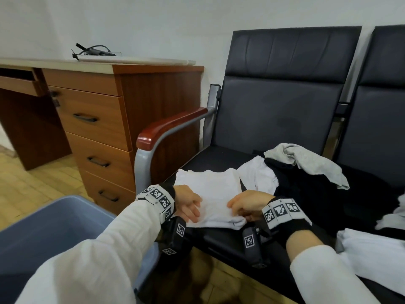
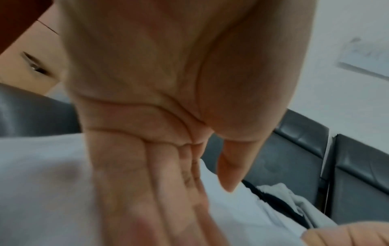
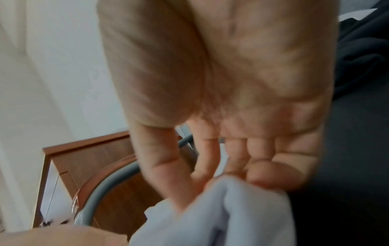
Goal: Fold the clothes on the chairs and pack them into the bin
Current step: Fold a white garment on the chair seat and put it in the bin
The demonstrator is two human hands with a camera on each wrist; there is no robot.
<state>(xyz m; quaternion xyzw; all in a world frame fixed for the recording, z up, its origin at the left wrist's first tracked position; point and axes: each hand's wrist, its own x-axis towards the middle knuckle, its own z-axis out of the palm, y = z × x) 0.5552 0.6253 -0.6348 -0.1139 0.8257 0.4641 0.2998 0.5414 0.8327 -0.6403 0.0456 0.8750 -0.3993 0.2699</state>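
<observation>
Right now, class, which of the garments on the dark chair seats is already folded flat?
The white T-shirt at the front of the left seat, under both hands. The grey garment and black clothes behind lie crumpled.

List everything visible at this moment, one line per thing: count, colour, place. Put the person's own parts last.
folded white garment: one, white, on the seat of the left chair, under both hands.
loose clothes pile: several pieces, black, grey and white, heaped across both seats.
white cloth: one, white, at the near right edge of the seats.
chairs: two, dark padded, joined; red-brown armrest on the left.
bin: one, blue, on the floor at lower left.
desk: one, brown wood with drawers, left of the chairs; dark cables on top.
left hand: fingers straight, pressing flat on the folded garment.
right hand: pinches the garment's near right corner.
</observation>
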